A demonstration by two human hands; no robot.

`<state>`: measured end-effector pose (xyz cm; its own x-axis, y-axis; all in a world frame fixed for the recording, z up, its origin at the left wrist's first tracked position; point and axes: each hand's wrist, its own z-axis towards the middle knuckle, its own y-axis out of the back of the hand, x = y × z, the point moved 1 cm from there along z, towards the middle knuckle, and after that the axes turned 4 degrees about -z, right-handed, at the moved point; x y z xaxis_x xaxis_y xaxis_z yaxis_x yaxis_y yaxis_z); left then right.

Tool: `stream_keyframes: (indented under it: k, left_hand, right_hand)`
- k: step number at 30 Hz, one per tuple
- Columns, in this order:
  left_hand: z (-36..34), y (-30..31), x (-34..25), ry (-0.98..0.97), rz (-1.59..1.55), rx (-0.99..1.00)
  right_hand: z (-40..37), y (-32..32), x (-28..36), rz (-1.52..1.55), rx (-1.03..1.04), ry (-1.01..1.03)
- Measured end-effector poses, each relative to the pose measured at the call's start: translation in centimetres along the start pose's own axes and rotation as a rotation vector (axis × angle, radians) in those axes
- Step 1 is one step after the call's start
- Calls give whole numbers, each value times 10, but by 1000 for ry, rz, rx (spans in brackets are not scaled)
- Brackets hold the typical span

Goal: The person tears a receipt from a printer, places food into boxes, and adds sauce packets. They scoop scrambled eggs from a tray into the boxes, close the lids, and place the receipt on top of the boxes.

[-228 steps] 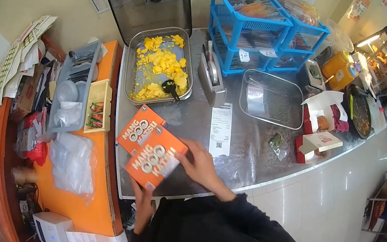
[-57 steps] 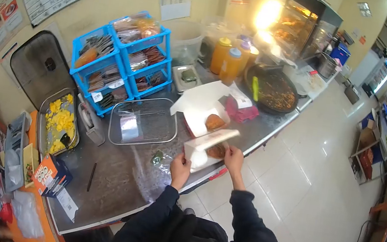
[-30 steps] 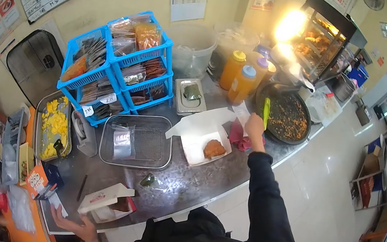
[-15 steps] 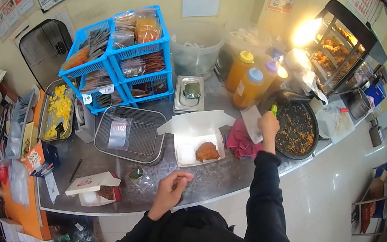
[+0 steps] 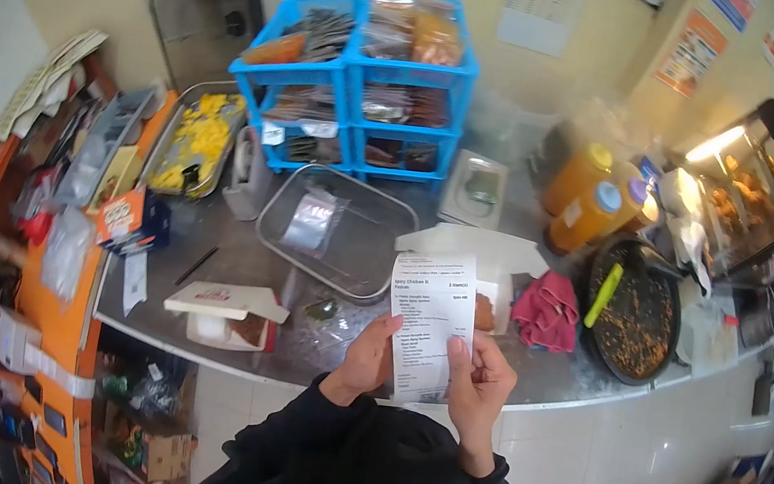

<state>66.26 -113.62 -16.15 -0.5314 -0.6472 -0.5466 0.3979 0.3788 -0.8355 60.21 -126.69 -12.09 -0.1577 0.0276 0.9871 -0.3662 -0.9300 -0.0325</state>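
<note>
A long printed receipt (image 5: 428,325) is held upright in front of me, its text facing me. My left hand (image 5: 367,355) grips its left edge, thumb on the front. On the lower right side, my right hand (image 5: 478,383) pinches it between thumb and fingers. Behind the paper stands an open white takeaway box (image 5: 501,291), partly hidden, with a piece of fried chicken (image 5: 484,312) in it. A crumpled dark pink cloth (image 5: 548,312) lies to the box's right. Beyond that, a utensil with a green handle (image 5: 604,295) rests at the dark pan (image 5: 636,332), which holds browned crumbs.
A second takeaway box (image 5: 226,330) sits left, near the counter edge. Behind it are a wire basket (image 5: 360,283) with plastic packets and a tray (image 5: 155,175) of yellow food. Blue stacked baskets (image 5: 350,125), sauce bottles (image 5: 581,217) and a lit food warmer (image 5: 755,189) line the back.
My right hand has left the green handle by the pan. The white paper beside the cloth is gone from there, and both hands now hold a receipt. The view has turned left.
</note>
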Motion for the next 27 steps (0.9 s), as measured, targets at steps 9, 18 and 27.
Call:
stream_keyframes:
  k: [9,18,27]
  left_hand:
    - [-53,-19,-72,-332,-95,-75]
    - [-126,20,-125,-536,30,-329]
    - [-149,32,-143,-532,17,-276]
  right_hand:
    - [-8,-81,-7,88,118,72]
    - [-37,-152,-165,-987,478,716]
    - [-46,-127,-192,-1014,803,473]
